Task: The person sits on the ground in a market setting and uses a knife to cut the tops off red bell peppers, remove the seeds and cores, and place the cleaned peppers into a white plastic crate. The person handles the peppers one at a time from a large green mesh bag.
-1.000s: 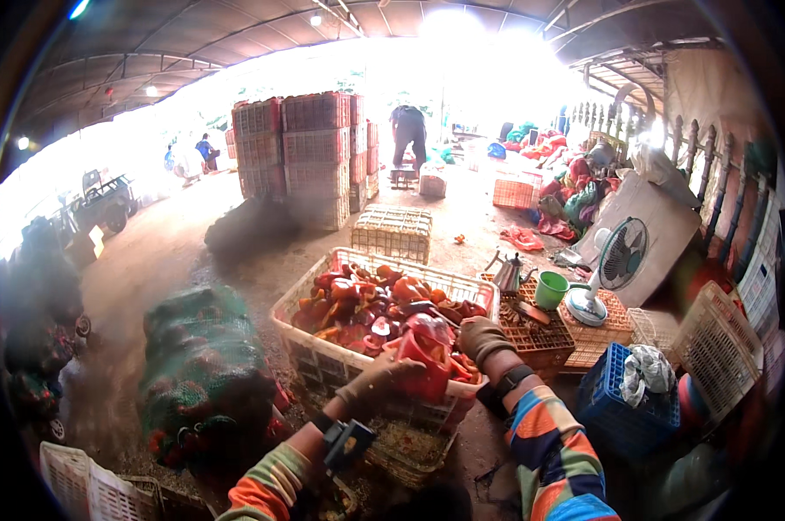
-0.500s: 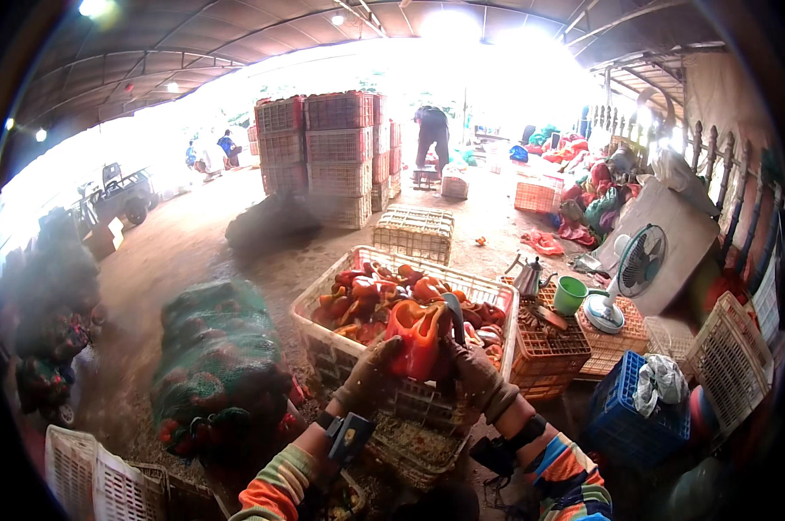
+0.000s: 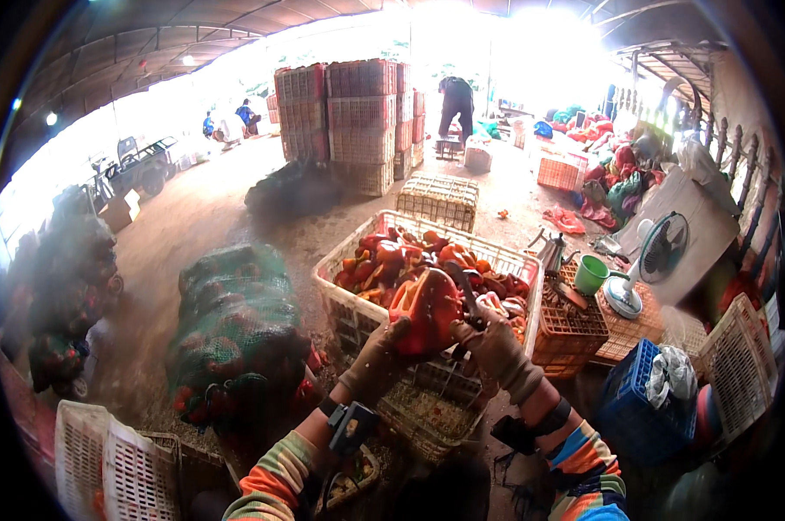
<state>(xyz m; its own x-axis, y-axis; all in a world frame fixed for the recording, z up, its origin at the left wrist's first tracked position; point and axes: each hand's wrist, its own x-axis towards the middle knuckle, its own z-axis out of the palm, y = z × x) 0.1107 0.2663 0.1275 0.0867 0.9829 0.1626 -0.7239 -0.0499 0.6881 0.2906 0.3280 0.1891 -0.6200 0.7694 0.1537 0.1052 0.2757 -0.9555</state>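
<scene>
Compared with half a second earlier, both gloved hands stay together on the same red pepper, now lifted slightly higher and nearer the person, above the near rim of the crate. A second ago the hands were apart, the right one raised beside the crate.

The left hand (image 3: 382,354) cups the red bell pepper (image 3: 427,311) from below and from its left side, fingers curled closed around it. The right hand (image 3: 495,346) is closed around the handle of a small knife (image 3: 463,291), whose dark blade rises against the pepper's right side. Both hands wear brownish work gloves, and the sleeves are striped orange, blue and green. A small black device is strapped to each wrist.

The pepper is large, glossy and bright red with an orange patch on its left side. It looks cut open or irregular on top, though the detail is too blurred to tell.

Just behind the hands stands a white plastic crate (image 3: 349,306), filled with red and orange peppers. To the crate's right sits an orange crate (image 3: 575,334), with a green cup (image 3: 590,275) beside its far edge. A blue crate (image 3: 637,408) nearer the person holds crumpled cloth. To the left, a green mesh sack (image 3: 236,321) bulges with peppers. A white crate (image 3: 105,456) stands at the lower left. Stacked red and white crates (image 3: 357,122) rise in the background, where another person (image 3: 456,100) bends over.
</scene>
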